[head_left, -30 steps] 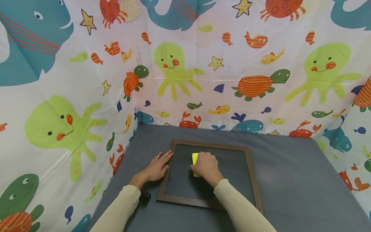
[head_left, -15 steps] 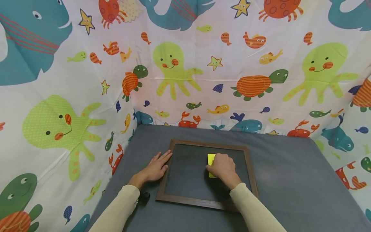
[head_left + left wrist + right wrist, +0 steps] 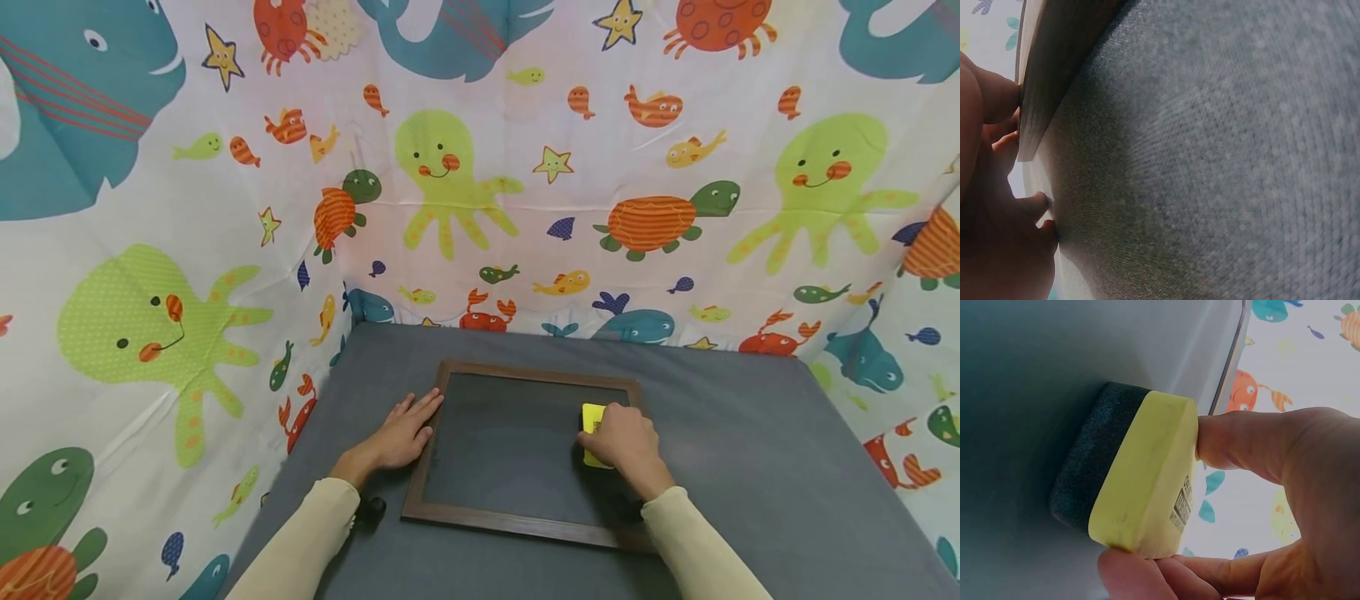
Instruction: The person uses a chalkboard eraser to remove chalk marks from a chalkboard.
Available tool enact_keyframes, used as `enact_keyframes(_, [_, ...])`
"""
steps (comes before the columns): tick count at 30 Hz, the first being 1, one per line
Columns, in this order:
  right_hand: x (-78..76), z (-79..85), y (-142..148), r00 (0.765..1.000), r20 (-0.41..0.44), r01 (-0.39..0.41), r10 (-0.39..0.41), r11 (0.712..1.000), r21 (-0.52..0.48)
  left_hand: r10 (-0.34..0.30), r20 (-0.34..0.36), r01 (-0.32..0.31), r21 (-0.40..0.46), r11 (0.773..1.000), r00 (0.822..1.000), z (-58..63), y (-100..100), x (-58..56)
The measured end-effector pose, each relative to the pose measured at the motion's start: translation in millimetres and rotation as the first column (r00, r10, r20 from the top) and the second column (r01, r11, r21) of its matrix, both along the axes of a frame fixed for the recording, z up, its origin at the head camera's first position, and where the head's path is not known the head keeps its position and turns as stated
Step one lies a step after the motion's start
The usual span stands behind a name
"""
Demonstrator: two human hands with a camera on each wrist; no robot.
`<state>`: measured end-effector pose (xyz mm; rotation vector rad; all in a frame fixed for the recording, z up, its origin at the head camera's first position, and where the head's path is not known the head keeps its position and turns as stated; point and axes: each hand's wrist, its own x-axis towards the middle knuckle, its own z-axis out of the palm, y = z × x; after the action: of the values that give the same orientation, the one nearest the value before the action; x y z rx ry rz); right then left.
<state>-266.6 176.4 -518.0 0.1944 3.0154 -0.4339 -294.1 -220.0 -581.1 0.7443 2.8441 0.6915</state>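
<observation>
A wood-framed chalkboard (image 3: 517,450) lies flat on the grey cloth in the head view. My right hand (image 3: 626,442) grips a yellow board eraser (image 3: 592,414) over the board's right part. In the right wrist view, the eraser (image 3: 1147,465) has its dark felt side against the board, pinched between thumb and fingers; printing shows on its yellow back. My left hand (image 3: 397,439) lies with fairly straight fingers at the frame's left edge. The left wrist view shows that hand (image 3: 994,225) partly, its fingers against the wooden frame (image 3: 1047,81).
Grey cloth (image 3: 765,467) covers the tabletop around the board. White curtains (image 3: 480,233) printed with sea animals stand along the back, left and right sides. A small dark round object (image 3: 372,508) shows just below my left wrist.
My right hand has slid the eraser rightward across the board, from left of the middle to near the right frame edge. The left hand has stayed at the left edge.
</observation>
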Motion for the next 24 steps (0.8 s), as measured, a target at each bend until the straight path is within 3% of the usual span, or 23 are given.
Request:
enact_keyframes(17, [5.1, 4.2, 14, 1.0, 0.005, 0.005, -0.005, 1.0, -0.008, -0.005, 0.019, 0.004, 0.015, 1.0, 1.0, 3.1, 0, 2.1])
enact_keyframes(24, [2.9, 26.4, 27, 1.0, -0.007, 0.02, -0.02, 1.0, -0.018, -0.009, 0.032, 0.008, 0.022, 1.0, 0.999, 4.0, -1, 1.9])
